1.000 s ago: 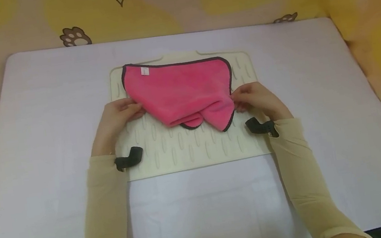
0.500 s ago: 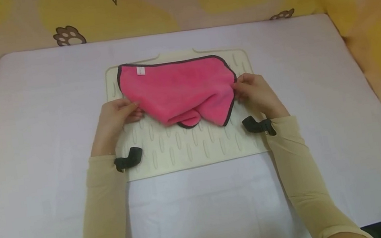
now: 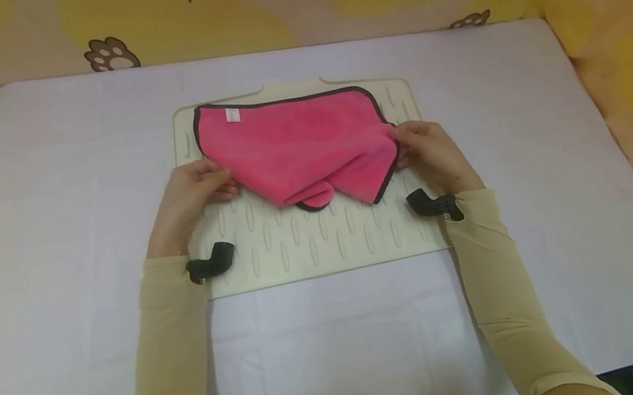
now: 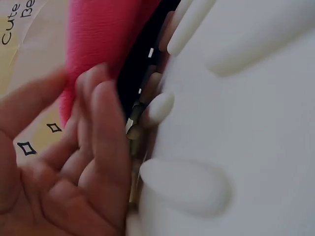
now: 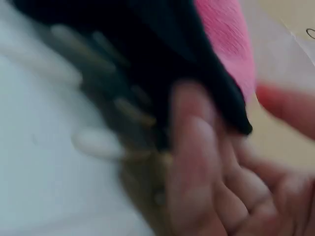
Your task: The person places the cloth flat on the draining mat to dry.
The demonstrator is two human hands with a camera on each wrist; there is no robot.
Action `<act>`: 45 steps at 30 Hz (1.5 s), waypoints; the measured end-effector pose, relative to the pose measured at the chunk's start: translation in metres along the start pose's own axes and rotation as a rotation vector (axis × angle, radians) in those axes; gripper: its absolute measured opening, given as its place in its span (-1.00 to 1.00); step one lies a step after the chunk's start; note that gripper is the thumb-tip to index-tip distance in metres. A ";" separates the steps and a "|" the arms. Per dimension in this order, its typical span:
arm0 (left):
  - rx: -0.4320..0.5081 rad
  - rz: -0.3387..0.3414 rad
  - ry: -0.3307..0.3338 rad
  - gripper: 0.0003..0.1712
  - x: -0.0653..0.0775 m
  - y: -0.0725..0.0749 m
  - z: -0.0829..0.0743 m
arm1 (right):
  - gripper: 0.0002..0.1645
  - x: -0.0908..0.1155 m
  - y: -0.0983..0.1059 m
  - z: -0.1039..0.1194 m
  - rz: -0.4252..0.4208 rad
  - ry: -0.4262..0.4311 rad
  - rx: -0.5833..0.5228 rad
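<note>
A pink towel with dark edging and a small white tag spreads over a cream ridged board. Folds run across its lower right part, and one bottom corner is tucked under. On the left slanting edge, my left hand pinches the towel between thumb and fingers. My right hand pinches the dark-trimmed right edge. In the left wrist view, the pink fabric rises between thumb and fingers. The right wrist view shows fingers beneath the dark underside and the thumb at the pink face.
The board lies on a white table. A yellow patterned cloth with paw prints hangs behind and along the right side. Black wrist mounts on both sleeves hang over the board's side edges.
My right hand has moved up and a little outward with the towel's right edge, and the lower right corner has risen with it. The left hand has stayed nearly in place.
</note>
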State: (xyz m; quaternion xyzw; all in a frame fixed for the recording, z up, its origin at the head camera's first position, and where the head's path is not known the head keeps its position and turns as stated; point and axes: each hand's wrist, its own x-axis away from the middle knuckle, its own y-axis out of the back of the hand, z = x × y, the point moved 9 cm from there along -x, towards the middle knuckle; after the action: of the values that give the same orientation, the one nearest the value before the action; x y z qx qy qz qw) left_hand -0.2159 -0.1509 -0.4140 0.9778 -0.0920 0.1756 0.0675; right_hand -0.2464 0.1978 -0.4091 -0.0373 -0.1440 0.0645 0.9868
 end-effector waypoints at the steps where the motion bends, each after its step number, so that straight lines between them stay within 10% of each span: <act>1: -0.067 0.043 -0.007 -0.73 0.000 -0.004 0.000 | -0.85 0.001 -0.001 0.000 0.035 -0.012 0.050; 8: -0.346 0.200 -0.096 -0.66 0.004 -0.026 -0.001 | -0.90 0.009 -0.010 0.000 0.290 -0.044 0.407; 18: 0.036 0.098 -0.040 -0.73 0.002 -0.020 -0.003 | -0.87 0.013 -0.023 -0.004 0.419 -0.049 0.340; 25: 0.085 0.039 -0.024 -0.80 0.000 -0.016 -0.002 | -0.89 0.010 -0.015 0.000 0.370 0.003 0.357; 34: 0.174 -0.025 -0.026 -0.89 -0.002 -0.008 -0.004 | -0.76 0.009 -0.005 0.013 0.250 0.079 -0.008; 45: -0.355 0.171 -0.051 -0.64 0.008 -0.043 -0.010 | -0.76 0.008 -0.008 0.007 0.259 0.039 -0.060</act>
State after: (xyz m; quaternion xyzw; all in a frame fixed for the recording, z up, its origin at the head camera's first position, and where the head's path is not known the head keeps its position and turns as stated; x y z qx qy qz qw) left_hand -0.2029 -0.1083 -0.4057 0.9434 -0.2057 0.1368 0.2213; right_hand -0.2396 0.1911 -0.3991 -0.0863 -0.1206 0.1861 0.9713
